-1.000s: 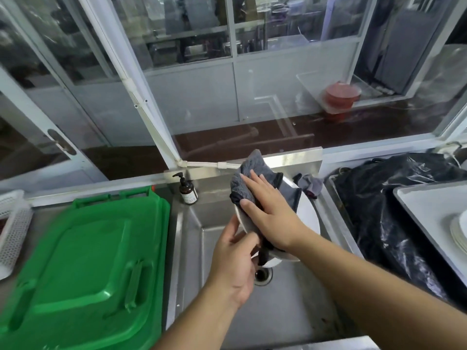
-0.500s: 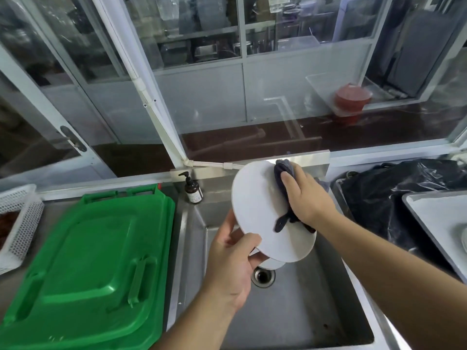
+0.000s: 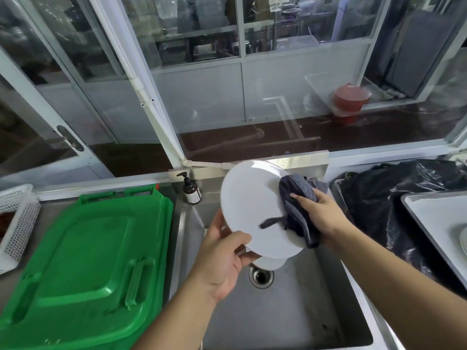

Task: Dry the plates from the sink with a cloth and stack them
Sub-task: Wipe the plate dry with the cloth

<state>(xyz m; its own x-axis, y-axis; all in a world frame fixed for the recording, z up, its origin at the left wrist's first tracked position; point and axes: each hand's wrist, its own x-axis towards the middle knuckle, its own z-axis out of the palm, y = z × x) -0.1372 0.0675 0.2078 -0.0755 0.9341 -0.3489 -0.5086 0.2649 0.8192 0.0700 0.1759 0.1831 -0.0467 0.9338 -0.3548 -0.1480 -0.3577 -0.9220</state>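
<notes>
White plate [image 3: 252,208] pinched by left hand [image 3: 222,258], right hand [image 3: 321,218] gripping cloth [image 3: 295,198], second plate [image 3: 269,263] mostly hidden

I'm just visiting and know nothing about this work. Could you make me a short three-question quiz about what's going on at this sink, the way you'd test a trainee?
1. True or false: the left hand grips the white plate by its lower edge.
2. What does the right hand press against the plate? A) a sponge B) a dark cloth C) a brush
3. Which thing lies on the counter left of the sink?

Key
1. True. Thumb on the face, fingers behind the rim.
2. B. The cloth sits at the plate's right edge, wrapped round it.
3. The green lid; the soap bottle stands at the sink's back left corner.
</notes>
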